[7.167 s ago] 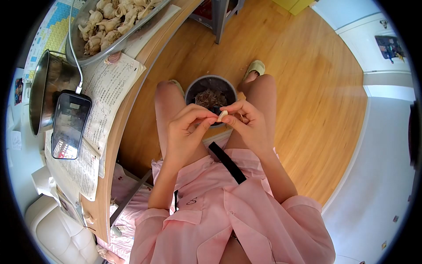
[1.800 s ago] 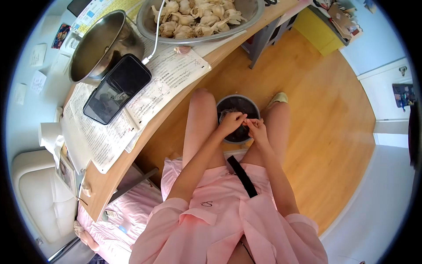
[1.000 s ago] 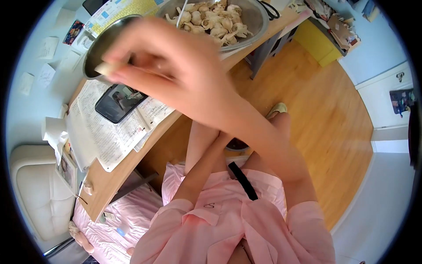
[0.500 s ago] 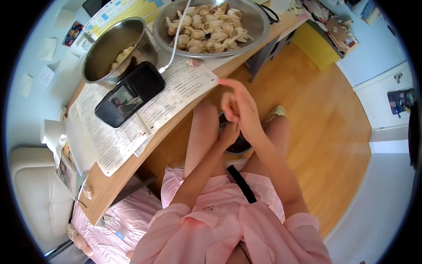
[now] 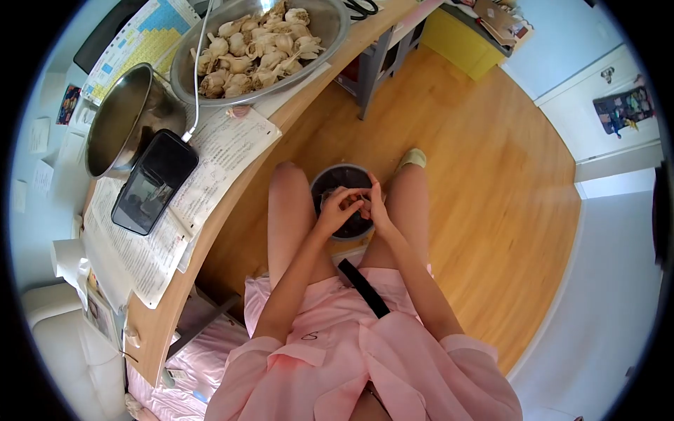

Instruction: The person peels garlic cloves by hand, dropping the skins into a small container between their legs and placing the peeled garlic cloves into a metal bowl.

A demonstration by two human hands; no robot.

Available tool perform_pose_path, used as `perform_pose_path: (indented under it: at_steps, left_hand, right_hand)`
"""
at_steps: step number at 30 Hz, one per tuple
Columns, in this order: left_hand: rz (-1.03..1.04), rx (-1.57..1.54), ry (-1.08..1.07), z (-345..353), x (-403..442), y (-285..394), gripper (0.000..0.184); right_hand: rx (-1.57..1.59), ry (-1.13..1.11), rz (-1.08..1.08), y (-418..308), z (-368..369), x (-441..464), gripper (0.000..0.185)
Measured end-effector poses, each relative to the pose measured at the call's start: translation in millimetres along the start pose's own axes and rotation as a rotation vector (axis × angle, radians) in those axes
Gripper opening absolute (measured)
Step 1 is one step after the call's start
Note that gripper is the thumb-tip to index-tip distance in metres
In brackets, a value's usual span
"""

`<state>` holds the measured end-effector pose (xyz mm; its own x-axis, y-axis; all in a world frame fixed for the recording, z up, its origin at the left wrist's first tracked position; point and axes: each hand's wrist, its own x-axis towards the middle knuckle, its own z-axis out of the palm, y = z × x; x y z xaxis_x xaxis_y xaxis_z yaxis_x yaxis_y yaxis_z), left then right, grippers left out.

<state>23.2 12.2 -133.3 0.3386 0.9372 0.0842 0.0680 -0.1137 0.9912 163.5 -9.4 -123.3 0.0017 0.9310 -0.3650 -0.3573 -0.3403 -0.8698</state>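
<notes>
Both hands meet over a round dark bin (image 5: 324, 180) between my knees. My left hand (image 5: 340, 208) is closed, fingers bent around what looks like garlic, mostly hidden, with a pale papery bit showing at its side. Against its fingertips, my right hand (image 5: 377, 208) is pinched; whatever is between its fingers is too small to make out. On the desk at upper left, a wide metal basin (image 5: 338, 36) holds many garlic bulbs (image 5: 260, 49). Beside it is a deep steel pot (image 5: 116, 133), its inside only partly visible.
A phone (image 5: 154, 182) with a white cable (image 5: 200, 70) leans by the pot on printed sheets (image 5: 151, 270). The wooden desk edge (image 5: 232, 193) runs along my left. A yellow box (image 5: 460, 45) stands on the wooden floor (image 5: 484, 182) at the far right.
My right hand has come down from beside the desk edge to join my left hand over the bin. The view has shifted, so the desk sits farther left.
</notes>
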Motion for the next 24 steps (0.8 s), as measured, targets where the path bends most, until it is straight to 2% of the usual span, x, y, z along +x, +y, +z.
perform_pose_path:
  at_steps: [2, 5, 8, 11, 17, 20, 24]
  left_hand:
    - [0.039, 0.009, -0.021, 2, -3, -15, 0.014]
    - [-0.011, -0.028, -0.088, -4, 1, -22, 0.013]
    - [-0.002, -0.1, 0.008, -6, 2, -11, 0.012]
    - [-0.107, -0.1, 0.101, -9, 3, -20, 0.012]
    - [-0.146, -0.19, 0.099, -9, 0, -15, 0.013]
    - [-0.133, -0.247, 0.145, -7, 0, -14, 0.01]
    - [-0.07, -0.142, 0.129, -10, 2, -18, 0.011]
  right_hand:
    - [0.009, -0.025, 0.044, 4, -2, 1, 0.07]
    - [0.044, -0.083, 0.041, 2, -3, 2, 0.068]
    - [-0.05, -0.061, 0.094, 7, -4, 3, 0.06]
    - [-0.329, -0.047, -0.149, 27, -16, 8, 0.045]
    - [-0.148, -0.047, -0.112, 27, -17, 9, 0.024]
    - [-0.165, -0.042, -0.04, 29, -19, 9, 0.025]
    - [-0.042, -0.069, 0.011, 27, -16, 9, 0.026]
